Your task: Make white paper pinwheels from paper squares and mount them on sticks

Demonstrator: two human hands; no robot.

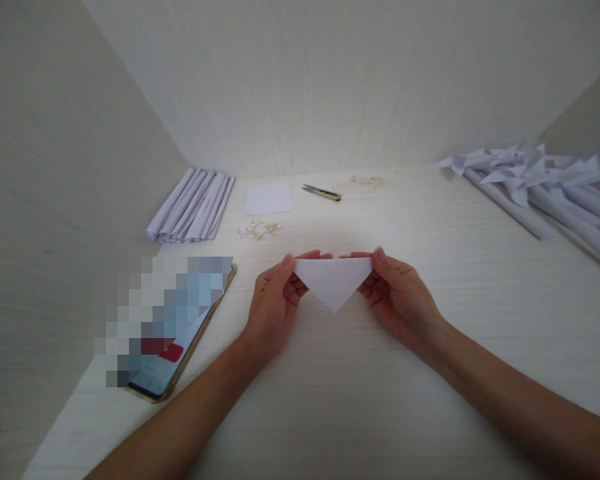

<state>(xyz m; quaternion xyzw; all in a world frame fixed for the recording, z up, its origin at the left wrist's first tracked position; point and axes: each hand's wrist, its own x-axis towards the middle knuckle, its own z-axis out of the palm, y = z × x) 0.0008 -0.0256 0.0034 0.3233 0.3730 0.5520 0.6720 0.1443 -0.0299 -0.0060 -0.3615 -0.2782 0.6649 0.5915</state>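
A white sheet of paper folded into a triangle (335,283) is held just above the table, its long edge away from me and its point toward me. My left hand (279,293) pinches its left corner between thumb and fingers. At the right corner, my right hand (393,287) grips it the same way. The fingers of both hands reach behind the paper and are partly hidden by it. Beyond the hands lie a small pile of thin pale sticks with white tips (261,230) and a flat white paper square (269,199).
Thread snips (322,193) lie behind the hands, near small tan bits (368,181). Rolled paper tubes (193,207) line the back left. Paper pinwheels on rolled tubes (535,180) are heaped at the right. A phone (163,373), partly blurred, rests at the left. Pale walls enclose the table.
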